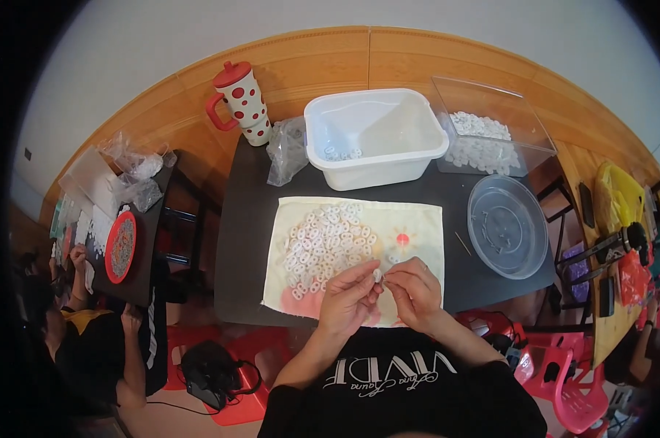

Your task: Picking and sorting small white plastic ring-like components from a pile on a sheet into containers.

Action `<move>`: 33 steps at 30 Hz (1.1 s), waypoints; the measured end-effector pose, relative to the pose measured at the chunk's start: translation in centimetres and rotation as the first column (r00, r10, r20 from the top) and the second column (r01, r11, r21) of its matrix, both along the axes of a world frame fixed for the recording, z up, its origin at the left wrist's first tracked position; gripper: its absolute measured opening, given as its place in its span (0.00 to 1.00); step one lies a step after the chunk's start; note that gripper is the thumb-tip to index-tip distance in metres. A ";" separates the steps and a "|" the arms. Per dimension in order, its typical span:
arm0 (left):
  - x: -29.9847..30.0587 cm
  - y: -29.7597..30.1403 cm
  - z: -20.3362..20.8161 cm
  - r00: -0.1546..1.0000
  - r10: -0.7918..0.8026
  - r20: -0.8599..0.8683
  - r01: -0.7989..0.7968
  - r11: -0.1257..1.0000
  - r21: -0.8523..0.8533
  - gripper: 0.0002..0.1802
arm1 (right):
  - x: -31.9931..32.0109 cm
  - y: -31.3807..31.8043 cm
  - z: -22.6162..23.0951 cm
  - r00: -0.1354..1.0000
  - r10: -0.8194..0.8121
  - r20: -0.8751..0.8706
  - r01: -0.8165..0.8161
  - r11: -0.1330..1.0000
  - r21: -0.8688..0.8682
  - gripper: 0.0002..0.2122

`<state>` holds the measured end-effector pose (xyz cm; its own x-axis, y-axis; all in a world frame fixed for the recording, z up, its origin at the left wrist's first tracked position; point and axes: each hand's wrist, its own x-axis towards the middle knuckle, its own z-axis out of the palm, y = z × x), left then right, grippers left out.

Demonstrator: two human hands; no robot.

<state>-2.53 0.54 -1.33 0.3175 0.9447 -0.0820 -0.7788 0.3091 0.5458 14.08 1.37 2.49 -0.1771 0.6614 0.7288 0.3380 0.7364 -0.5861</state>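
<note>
My left hand (349,298) pinches a small white plastic piece (377,275) between thumb and fingertips, over the near edge of a pale yellow cloth (410,219). Close against it, my right hand (415,293) has its thumb and finger pressed together; what they hold is too small to make out. To the left of my hands, many white oval pieces with two holes (326,244) lie spread on the cloth. A clear round dish (538,241) with small thin bits inside stands at the right.
Behind the cloth stands a white tub (377,171) holding a few white pieces. A clear box (483,146) of white pieces is beside it. A spotted tumbler (244,106) and a plastic bag (286,150) stand at the back left. A thin stick (463,244) lies near the dish. Another person works at the left table.
</note>
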 end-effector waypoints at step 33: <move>0.2 2.8 3.4 -0.327 0.717 -0.616 0.480 0.687 0.545 0.08 | 4.2 -0.4 -2.5 0.845 -0.201 0.495 0.241 0.970 -0.018 0.10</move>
<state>-2.34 3.30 2.12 0.2831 0.8865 0.3661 0.8472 -0.4101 0.3379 18.30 0.92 0.00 -0.3375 0.7756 0.5334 0.7428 0.5675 -0.3552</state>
